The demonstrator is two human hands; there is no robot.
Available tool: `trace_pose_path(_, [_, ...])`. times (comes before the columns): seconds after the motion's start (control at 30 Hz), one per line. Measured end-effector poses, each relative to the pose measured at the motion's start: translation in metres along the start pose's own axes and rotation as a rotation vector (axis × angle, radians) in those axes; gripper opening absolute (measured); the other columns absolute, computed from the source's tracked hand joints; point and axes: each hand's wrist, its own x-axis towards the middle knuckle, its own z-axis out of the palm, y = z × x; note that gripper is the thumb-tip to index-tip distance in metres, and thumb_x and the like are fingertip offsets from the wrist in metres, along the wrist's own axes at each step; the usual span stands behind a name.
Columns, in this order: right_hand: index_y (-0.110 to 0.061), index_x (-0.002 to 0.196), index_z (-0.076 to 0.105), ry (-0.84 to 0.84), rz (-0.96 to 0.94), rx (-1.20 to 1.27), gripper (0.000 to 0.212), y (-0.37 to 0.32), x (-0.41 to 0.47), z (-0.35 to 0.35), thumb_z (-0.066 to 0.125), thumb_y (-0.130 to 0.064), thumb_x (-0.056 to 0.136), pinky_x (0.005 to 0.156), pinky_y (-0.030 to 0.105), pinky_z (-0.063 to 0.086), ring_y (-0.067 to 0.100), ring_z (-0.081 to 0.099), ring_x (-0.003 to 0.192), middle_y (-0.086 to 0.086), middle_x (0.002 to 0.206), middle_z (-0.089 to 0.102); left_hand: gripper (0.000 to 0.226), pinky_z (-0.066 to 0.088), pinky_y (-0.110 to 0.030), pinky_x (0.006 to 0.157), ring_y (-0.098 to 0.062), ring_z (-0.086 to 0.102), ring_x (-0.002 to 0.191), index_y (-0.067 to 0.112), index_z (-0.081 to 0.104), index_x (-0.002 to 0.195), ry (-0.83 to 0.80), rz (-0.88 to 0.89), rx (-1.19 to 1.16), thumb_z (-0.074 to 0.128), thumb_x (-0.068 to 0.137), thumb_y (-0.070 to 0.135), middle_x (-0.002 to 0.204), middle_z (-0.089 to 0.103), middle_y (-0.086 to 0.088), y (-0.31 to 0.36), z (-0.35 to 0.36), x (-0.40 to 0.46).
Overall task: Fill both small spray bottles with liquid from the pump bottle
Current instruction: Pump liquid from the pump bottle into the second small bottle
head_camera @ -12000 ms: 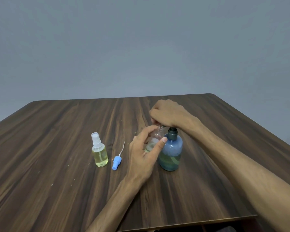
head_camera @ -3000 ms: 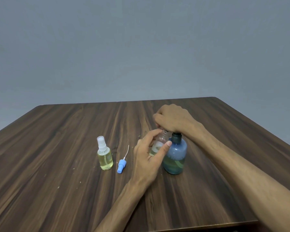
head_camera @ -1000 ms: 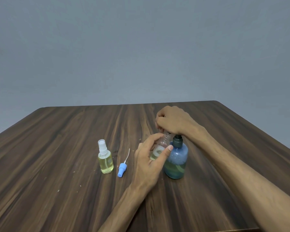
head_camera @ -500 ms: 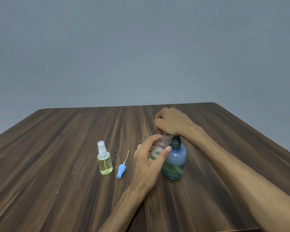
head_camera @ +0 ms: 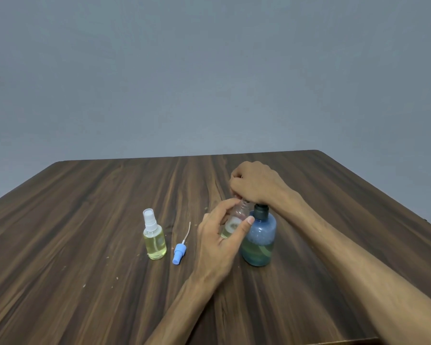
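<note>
A blue pump bottle [head_camera: 259, 242] stands on the wooden table [head_camera: 85, 245], partly filled with greenish liquid. My right hand [head_camera: 254, 185] lies curled over its pump head, which is hidden beneath it. Just left of it, my left hand [head_camera: 219, 242] grips a small clear spray bottle [head_camera: 237, 220] with its neck uncovered, tilted toward the pump; a little yellowish liquid shows low inside. That bottle's blue spray cap [head_camera: 179, 252] with its thin tube lies on the table. Further left a second small spray bottle [head_camera: 154, 236] stands upright, capped white and holding yellow liquid.
Small crumbs speckle the table around the bottles. The table's near edge [head_camera: 334, 341] runs along the bottom right, and a plain grey wall [head_camera: 209, 70] stands behind the far edge.
Both hands keep their hold. The view shifts slightly between frames, and the hands and bottles stay in the same arrangement.
</note>
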Motion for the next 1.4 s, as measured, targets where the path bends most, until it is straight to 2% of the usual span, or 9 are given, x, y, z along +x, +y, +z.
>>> trace_pose_path(0.13, [-0.008, 0.075, 0.072, 0.075, -0.037, 0.029, 0.026, 0.0012, 0.0009, -0.0039, 0.054, -0.023, 0.087, 0.063, 0.034, 0.051, 0.02, 0.06, 0.063, 0.006, 0.073, 0.075, 0.037, 0.056, -0.061, 0.096, -0.025, 0.076, 0.105, 0.024, 0.072, 0.124, 0.0, -0.015, 0.004, 0.075, 0.095, 0.047, 0.108, 0.08, 0.005, 0.0004, 0.0, -0.0017])
trace_pose_path(0.3, [-0.012, 0.078, 0.077, -0.053, 0.006, 0.012, 0.025, 0.0, 0.0008, -0.0018, 0.057, -0.023, 0.087, 0.062, 0.032, 0.046, 0.021, 0.062, 0.068, 0.0, 0.071, 0.073, 0.037, 0.056, -0.061, 0.096, -0.026, 0.076, 0.105, 0.023, 0.072, 0.124, -0.004, -0.016, -0.015, 0.074, 0.095, 0.046, 0.108, 0.08, 0.004, 0.0029, -0.0006, -0.0009])
trace_pose_path(0.47, [-0.013, 0.076, 0.076, 0.01, -0.015, 0.044, 0.028, -0.0005, 0.0012, -0.0073, 0.053, -0.026, 0.085, 0.073, 0.041, 0.06, 0.026, 0.071, 0.073, 0.0, 0.074, 0.078, 0.038, 0.057, -0.06, 0.095, -0.028, 0.075, 0.105, 0.025, 0.072, 0.124, -0.004, -0.027, -0.016, 0.075, 0.094, 0.048, 0.108, 0.08, 0.003, 0.0017, -0.0002, -0.0013])
trace_pose_path(0.6, [-0.014, 0.076, 0.076, -0.079, 0.014, 0.015, 0.025, -0.0003, 0.0014, -0.0023, 0.057, -0.023, 0.088, 0.065, 0.037, 0.052, 0.022, 0.063, 0.067, 0.002, 0.072, 0.073, 0.036, 0.055, -0.061, 0.097, -0.026, 0.076, 0.103, 0.023, 0.073, 0.123, -0.004, -0.024, -0.019, 0.074, 0.094, 0.045, 0.106, 0.08, 0.004, 0.0033, 0.0001, -0.0007])
trace_pose_path(0.77, [-0.007, 0.076, 0.073, 0.083, -0.042, 0.059, 0.028, 0.0019, 0.002, -0.0054, 0.054, -0.024, 0.089, 0.062, 0.033, 0.048, 0.018, 0.055, 0.061, 0.008, 0.072, 0.074, 0.035, 0.056, -0.062, 0.096, -0.029, 0.076, 0.103, 0.025, 0.072, 0.123, -0.006, -0.031, -0.032, 0.076, 0.095, 0.046, 0.105, 0.08, 0.001, 0.0013, 0.0003, -0.0012])
trace_pose_path(0.9, [-0.017, 0.068, 0.071, -0.051, 0.004, 0.014, 0.026, -0.0001, -0.0002, -0.0012, 0.056, -0.024, 0.087, 0.064, 0.034, 0.048, 0.021, 0.063, 0.068, -0.001, 0.067, 0.07, 0.035, 0.056, -0.062, 0.096, -0.028, 0.076, 0.102, 0.023, 0.072, 0.123, -0.007, -0.028, -0.047, 0.076, 0.095, 0.044, 0.105, 0.08, 0.001, 0.0016, 0.0007, -0.0007])
trace_pose_path(1.03, [-0.011, 0.075, 0.073, 0.063, -0.029, 0.049, 0.039, -0.0016, -0.0005, -0.007, 0.044, -0.033, 0.088, 0.072, 0.04, 0.059, 0.027, 0.072, 0.074, 0.002, 0.072, 0.076, 0.036, 0.056, -0.061, 0.095, -0.028, 0.076, 0.102, 0.025, 0.072, 0.122, -0.001, -0.032, -0.036, 0.076, 0.094, 0.046, 0.104, 0.08, 0.003, 0.0015, 0.0005, -0.0022])
trace_pose_path(1.2, [-0.02, 0.07, 0.074, -0.1, 0.019, -0.01, 0.031, -0.003, -0.0008, -0.0036, 0.052, -0.027, 0.091, 0.074, 0.041, 0.057, 0.023, 0.069, 0.078, -0.001, 0.077, 0.075, 0.034, 0.056, -0.061, 0.096, -0.026, 0.076, 0.105, 0.024, 0.072, 0.123, -0.01, -0.015, -0.025, 0.075, 0.095, 0.044, 0.108, 0.08, 0.004, 0.0016, -0.0004, -0.0004])
trace_pose_path(1.4, [-0.015, 0.076, 0.076, -0.023, -0.003, 0.023, 0.034, -0.0037, -0.0017, -0.0083, 0.048, -0.032, 0.087, 0.077, 0.043, 0.061, 0.025, 0.073, 0.076, -0.001, 0.075, 0.077, 0.035, 0.056, -0.061, 0.096, -0.026, 0.076, 0.102, 0.025, 0.072, 0.122, -0.002, -0.009, -0.013, 0.075, 0.095, 0.046, 0.105, 0.08, 0.005, 0.003, 0.0004, -0.001])
